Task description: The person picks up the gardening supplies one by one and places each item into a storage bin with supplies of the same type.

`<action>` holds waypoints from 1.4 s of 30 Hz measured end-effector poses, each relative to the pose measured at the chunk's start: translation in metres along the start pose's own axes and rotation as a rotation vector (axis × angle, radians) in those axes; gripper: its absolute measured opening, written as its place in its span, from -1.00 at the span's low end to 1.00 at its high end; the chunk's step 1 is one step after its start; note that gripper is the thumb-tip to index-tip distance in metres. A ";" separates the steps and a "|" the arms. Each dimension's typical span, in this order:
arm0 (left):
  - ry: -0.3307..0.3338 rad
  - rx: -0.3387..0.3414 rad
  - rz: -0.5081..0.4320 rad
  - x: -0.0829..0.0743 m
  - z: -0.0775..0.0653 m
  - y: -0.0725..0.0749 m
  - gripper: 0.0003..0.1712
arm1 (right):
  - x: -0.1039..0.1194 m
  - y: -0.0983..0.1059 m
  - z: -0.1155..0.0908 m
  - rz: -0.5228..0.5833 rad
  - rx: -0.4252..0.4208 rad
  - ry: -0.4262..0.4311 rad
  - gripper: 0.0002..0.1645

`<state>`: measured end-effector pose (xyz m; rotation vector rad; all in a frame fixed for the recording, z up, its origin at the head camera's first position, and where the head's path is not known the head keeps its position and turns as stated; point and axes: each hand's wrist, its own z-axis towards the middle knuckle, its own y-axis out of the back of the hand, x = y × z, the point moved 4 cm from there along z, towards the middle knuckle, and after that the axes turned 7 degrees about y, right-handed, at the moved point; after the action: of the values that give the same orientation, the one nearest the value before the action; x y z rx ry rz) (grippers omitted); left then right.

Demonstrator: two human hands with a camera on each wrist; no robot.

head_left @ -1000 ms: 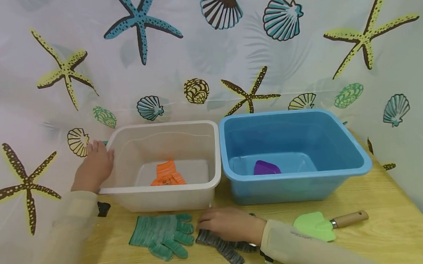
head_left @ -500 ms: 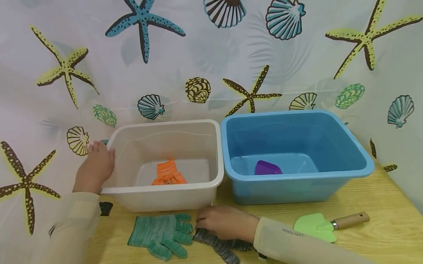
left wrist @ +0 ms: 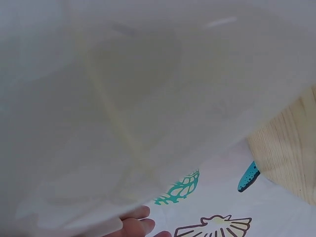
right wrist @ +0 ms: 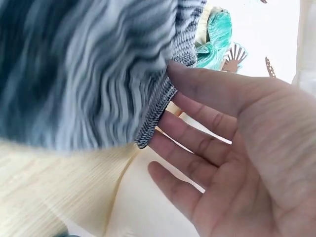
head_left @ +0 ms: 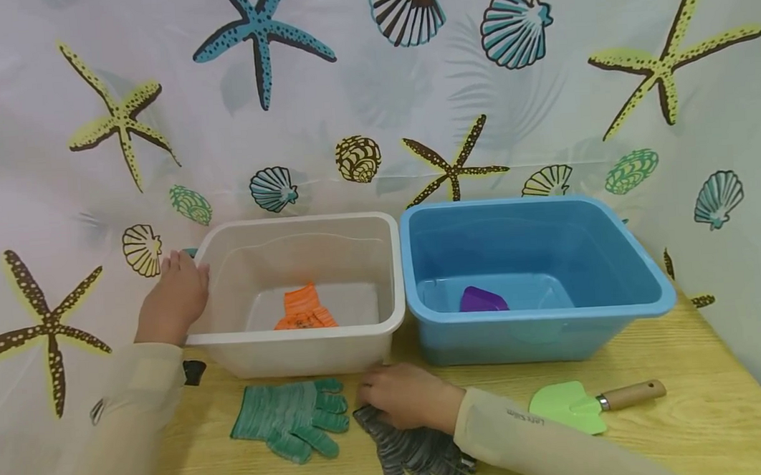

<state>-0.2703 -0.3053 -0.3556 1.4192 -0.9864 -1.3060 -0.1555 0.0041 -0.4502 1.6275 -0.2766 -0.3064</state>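
My right hand [head_left: 404,394] pinches the cuff of a grey-striped knit glove [head_left: 421,456] between thumb and fingers, just in front of the tubs. In the right wrist view the glove [right wrist: 98,74] hangs off the thumb and forefinger, with the other fingers fairly straight behind its cuff. My left hand [head_left: 179,291] rests against the outer left side of a beige tub [head_left: 295,334]; its fingertips [left wrist: 136,224] peep out past the pale wall in the left wrist view. Inside the tub lies an orange glove [head_left: 305,309]. A green glove [head_left: 289,418] lies flat left of the grey one.
A blue tub [head_left: 533,315] with a purple object [head_left: 482,299] inside stands right beside the beige one. On the wooden table [head_left: 706,407], a green trowel [head_left: 573,407] with a wooden handle lies to the right. A printed seashell curtain [head_left: 373,87] hangs behind.
The grey glove, bunched under my right hand before, now spreads out with its fingers toward the table's front. My left hand stays at the beige tub.
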 end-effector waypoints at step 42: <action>0.014 0.020 -0.003 -0.001 -0.002 0.001 -0.27 | -0.033 0.053 -0.080 0.656 -0.228 -0.298 -0.85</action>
<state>-0.2688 -0.3046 -0.3547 1.4444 -0.9908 -1.2898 -0.1574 0.0865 -0.3906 1.1846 -0.9411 -0.0684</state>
